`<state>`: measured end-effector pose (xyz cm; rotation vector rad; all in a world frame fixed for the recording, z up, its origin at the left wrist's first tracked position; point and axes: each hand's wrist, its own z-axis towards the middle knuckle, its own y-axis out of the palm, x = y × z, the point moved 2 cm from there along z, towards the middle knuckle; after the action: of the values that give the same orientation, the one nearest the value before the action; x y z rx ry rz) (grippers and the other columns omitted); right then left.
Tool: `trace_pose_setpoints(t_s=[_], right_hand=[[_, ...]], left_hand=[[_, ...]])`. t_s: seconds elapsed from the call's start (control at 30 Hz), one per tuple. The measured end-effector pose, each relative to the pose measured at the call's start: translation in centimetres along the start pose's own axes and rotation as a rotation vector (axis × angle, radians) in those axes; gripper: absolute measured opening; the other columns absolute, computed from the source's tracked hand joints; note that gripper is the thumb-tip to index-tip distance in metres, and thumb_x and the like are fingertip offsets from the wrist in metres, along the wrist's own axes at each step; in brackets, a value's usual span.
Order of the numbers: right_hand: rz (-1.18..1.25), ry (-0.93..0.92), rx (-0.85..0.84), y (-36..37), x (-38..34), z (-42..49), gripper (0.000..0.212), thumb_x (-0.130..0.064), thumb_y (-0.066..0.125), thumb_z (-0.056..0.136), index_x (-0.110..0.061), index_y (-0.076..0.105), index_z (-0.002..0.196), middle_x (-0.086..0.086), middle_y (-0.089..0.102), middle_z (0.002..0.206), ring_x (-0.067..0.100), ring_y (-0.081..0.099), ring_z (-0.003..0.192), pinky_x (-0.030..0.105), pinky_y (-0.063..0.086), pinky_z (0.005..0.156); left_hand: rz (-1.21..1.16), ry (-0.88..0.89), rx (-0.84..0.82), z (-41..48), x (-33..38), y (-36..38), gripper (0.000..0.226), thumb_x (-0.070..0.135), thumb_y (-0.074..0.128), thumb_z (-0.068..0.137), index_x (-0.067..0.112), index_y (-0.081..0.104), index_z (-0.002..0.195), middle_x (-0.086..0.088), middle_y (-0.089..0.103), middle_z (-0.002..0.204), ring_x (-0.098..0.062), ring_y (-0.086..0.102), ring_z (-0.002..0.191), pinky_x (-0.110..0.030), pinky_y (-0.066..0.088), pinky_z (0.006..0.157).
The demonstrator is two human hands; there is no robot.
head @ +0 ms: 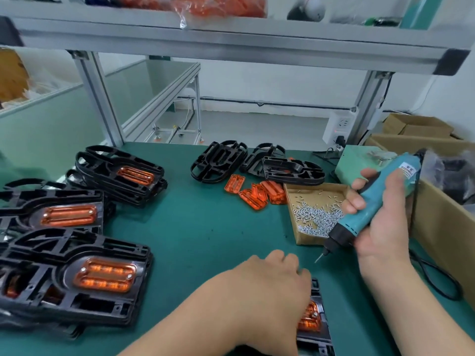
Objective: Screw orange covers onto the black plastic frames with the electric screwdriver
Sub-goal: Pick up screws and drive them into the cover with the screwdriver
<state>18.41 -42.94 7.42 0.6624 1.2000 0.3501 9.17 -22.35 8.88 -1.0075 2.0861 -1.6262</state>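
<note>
stacked finished frames (77,273) lie on the table's (205,227) left. at the near edge the left grip (267,286) covers a black frame (322,340) with its orange cover (309,317), fingers bent; clasping or not, i cannot tell. rightward, the right grip (385,222) wraps the electric screwdriver (358,219), bit down, beside the screw tray (308,239).

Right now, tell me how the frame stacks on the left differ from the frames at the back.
The left stacks carry screwed-on orange covers; the back frames have bare openings. The left stacks lie flat, piled; the back frames lie loose, some tilted. Loose orange covers sit beside the back frames only. Both are black plastic frames.
</note>
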Motion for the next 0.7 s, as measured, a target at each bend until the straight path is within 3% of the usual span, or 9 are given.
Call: trace_pose_setpoints(t_s=[0.13,0.27,0.4,0.57,0.7], right_hand=[[-0.005,-0.008,-0.001,-0.1,0.0,0.0,0.04,-0.059,0.054,0.104,-0.02,0.061,0.107,-0.001,0.058,0.086,0.007,0.044,0.056,0.02,0.043,0.052],[0.001,-0.021,0.059,-0.2,-0.3,0.1,0.038,-0.057,0.053,0.105,-0.021,0.062,0.104,-0.003,0.059,0.085,0.007,0.043,0.056,0.018,0.041,0.053],[0.006,-0.034,0.114,-0.1,-0.5,0.1,0.037,-0.056,0.051,0.106,-0.022,0.063,0.103,-0.004,0.058,0.084,0.007,0.042,0.059,0.018,0.041,0.055],[-0.017,-0.02,0.126,0.0,-0.5,0.2,0.036,-0.055,0.051,0.106,-0.02,0.061,0.102,-0.003,0.061,0.082,0.008,0.044,0.057,0.019,0.043,0.053],[-0.035,-0.012,0.095,0.2,-0.2,0.2,0.036,-0.055,0.051,0.107,-0.021,0.062,0.103,-0.002,0.061,0.083,0.008,0.045,0.056,0.02,0.044,0.051]], left_hand=[[-0.019,-0.014,0.043,-0.3,-0.6,-0.7,0.074,0.053,0.079,0.082,0.01,0.048,0.134,-0.005,0.043,0.113,-0.024,0.041,0.106,-0.046,0.048,0.086],[-0.012,-0.107,0.117,-0.8,-2.8,-2.5,0.062,0.047,0.08,0.073,0.018,0.049,0.118,0.001,0.041,0.103,-0.021,0.04,0.097,-0.043,0.043,0.084],[-0.017,-0.239,0.169,-1.2,-6.4,-5.7,0.082,0.048,0.08,0.07,0.019,0.044,0.138,0.003,0.044,0.116,-0.023,0.046,0.111,-0.046,0.04,0.106],[-0.056,-0.438,0.083,-2.0,-10.6,-8.5,0.096,0.037,0.08,0.069,0.023,0.032,0.152,0.002,0.042,0.135,-0.025,0.048,0.117,-0.046,0.052,0.092],[0.023,-0.556,-0.056,-2.8,-13.3,-8.2,0.108,0.033,0.082,0.072,0.027,0.02,0.161,-0.001,0.036,0.151,-0.027,0.041,0.139,-0.048,0.052,0.097]])
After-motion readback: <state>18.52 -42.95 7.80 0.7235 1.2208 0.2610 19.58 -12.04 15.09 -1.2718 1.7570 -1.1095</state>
